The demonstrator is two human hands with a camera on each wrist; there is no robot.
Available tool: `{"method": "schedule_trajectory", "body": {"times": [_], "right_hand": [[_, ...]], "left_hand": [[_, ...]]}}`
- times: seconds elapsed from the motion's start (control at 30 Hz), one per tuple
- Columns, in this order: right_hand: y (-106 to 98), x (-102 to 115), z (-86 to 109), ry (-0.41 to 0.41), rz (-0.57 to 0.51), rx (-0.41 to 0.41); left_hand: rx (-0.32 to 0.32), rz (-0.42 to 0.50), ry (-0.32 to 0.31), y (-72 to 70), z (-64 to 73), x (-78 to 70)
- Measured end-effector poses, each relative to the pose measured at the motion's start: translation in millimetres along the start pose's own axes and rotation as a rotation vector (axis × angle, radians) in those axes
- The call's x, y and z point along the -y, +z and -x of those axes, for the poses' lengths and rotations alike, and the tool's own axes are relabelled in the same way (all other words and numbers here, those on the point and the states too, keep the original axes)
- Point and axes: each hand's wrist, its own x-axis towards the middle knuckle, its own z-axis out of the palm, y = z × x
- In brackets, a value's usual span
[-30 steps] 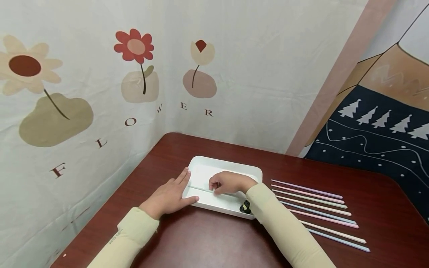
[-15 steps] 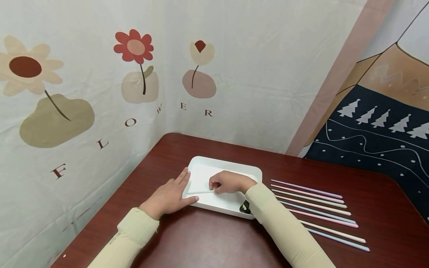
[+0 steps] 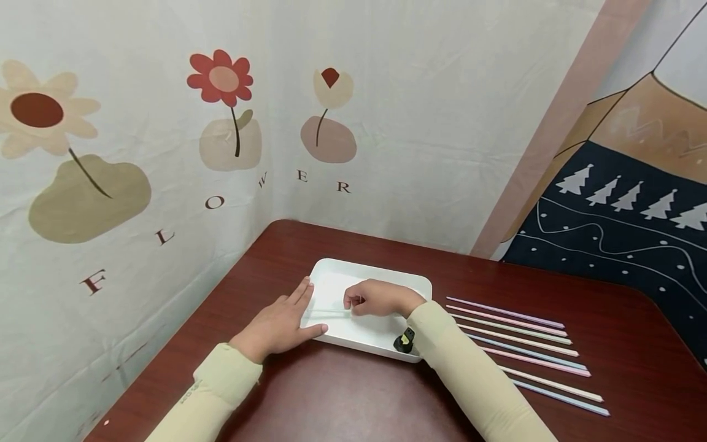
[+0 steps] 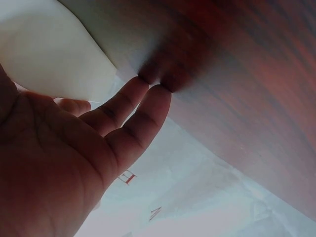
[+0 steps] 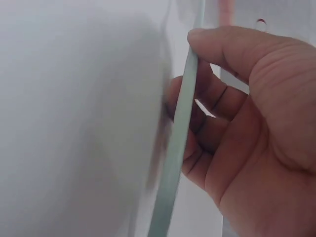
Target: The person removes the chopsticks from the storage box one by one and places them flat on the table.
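My right hand [image 3: 381, 298] is over the white tray [image 3: 359, 339], pinching a pale green chopstick [image 5: 176, 138] between thumb and curled fingers. In the head view the chopstick reaches left from the fingers, low over the tray floor. My left hand [image 3: 280, 322] rests at the tray's left end, fingers straight along the outer side and thumb at the near rim. The left wrist view shows its palm and fingertips against the tabletop. Inside the tray's near right corner stands a small black object with a yellow patch [image 3: 404, 342], beside the right sleeve.
Several pastel chopsticks [image 3: 525, 333] lie in a spaced row on the dark red table [image 3: 309, 393], right of the tray. My right forearm covers some of their left ends. A flower-printed curtain [image 3: 420, 135] hangs behind the table's far edge.
The chopstick's left end swung toward me, then back away, and the chopstick now lies more level. My right hand has risen slightly. The left hand has stayed in place at the tray.
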Motion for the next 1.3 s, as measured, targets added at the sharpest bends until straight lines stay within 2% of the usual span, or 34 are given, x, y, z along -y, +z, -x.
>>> {"method": "schedule_trajectory", "body": {"times": [0.33,0.57,0.83,1.1,1.3], "right_hand": [[-16.9,4.2,4.6,-0.026,-0.065,0.0],[-33.4,15.7,17.2,-0.017,-0.033,-0.026],[-50.9,26.5,44.2,-0.027,-0.011,-0.036],[-57.2,30.6,79.6,0.036,0.02,-0.04],[-60.2,22.6,111.3,0.065,0.028,-0.077]], "left_hand": [[0.001,0.006,-0.001,-1.5,-0.1,-0.3],[0.003,-0.002,0.007,-1.6,0.7,-0.9],[-0.009,0.012,0.006,-2.3,2.4,-1.0],[-0.003,0.021,0.006,-5.5,4.9,-3.7],[0.007,0.018,0.001,-4.3,4.2,-3.5]]}}
